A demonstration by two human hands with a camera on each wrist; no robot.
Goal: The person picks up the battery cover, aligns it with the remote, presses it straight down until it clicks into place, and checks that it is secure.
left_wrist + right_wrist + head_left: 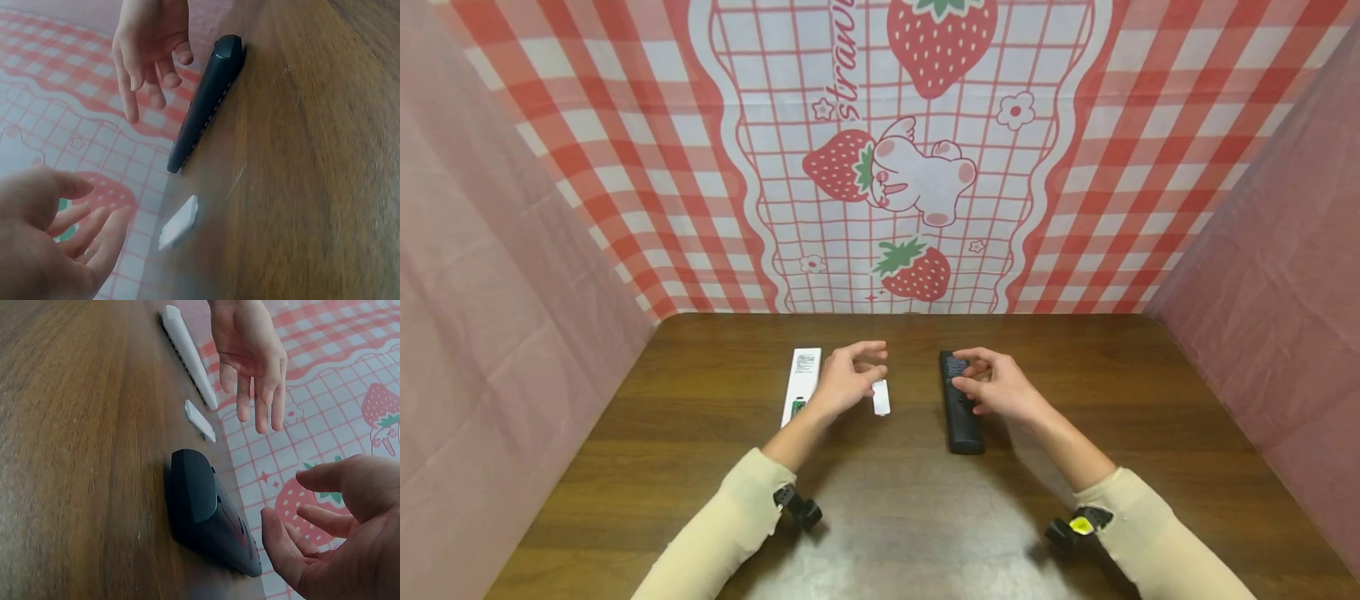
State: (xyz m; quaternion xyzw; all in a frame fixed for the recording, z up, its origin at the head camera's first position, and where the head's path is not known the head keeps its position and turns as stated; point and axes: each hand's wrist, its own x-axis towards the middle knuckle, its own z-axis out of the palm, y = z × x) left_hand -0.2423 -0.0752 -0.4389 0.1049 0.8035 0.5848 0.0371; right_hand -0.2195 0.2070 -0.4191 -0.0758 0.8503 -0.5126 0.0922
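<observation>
A strawberry-print cloth (925, 167) is hanging behind the wooden bench (895, 517). The left hand (844, 381) is hovering loosely open, holding nothing; the right hand (1006, 389), equally relaxed and empty, is hovering over the black remote control (964, 432) on the bench. A white remote control (804, 373) is lying label up, and a white battery cover (882, 402) is lying between both remotes
</observation>
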